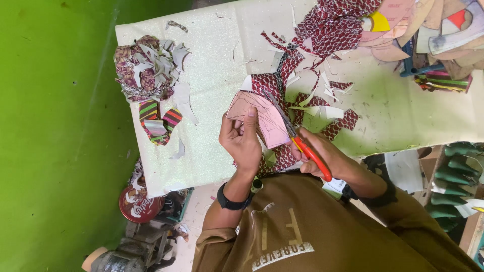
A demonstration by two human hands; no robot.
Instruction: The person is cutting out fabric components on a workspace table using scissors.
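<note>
head view | worn on head | looks steeply down, close | worktable (212, 151) fills frame

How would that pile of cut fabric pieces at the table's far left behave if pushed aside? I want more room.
The pile looks like loose, thin scraps, so probably light and floppy. Pushed, it would likely spread rather than slide whole. Being near the table edge, bits might drop off.

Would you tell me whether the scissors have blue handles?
No, the scissors in the right hand have red-orange handles, cutting beside the pink pattern piece.
</note>
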